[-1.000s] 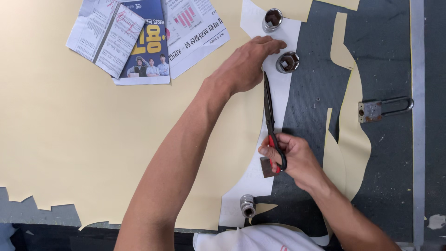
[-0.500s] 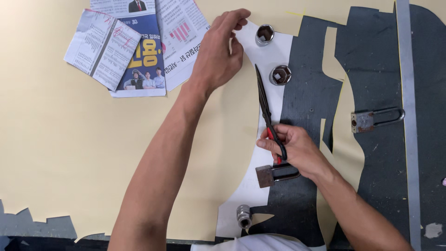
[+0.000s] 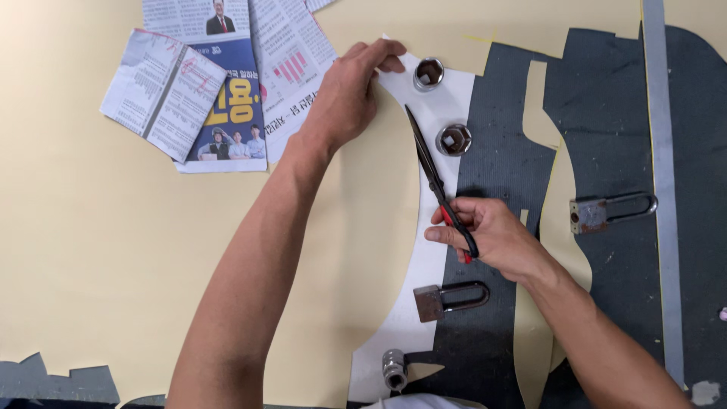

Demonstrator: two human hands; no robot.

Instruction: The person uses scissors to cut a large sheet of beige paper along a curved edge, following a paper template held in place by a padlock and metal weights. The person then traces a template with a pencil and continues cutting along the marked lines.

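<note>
Shifted left since earlier: left hand [image 3: 350, 95], now pressed flat on far tip of white pattern [image 3: 424, 250]. Right hand [image 3: 492, 236] gripping scissors [image 3: 433, 178], blades closed, along pattern's edge mid-table.

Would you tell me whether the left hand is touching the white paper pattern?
Touching. The head view shows the left hand with its fingertips pressed flat on the top corner of the white paper pattern, no gap between them.
</note>
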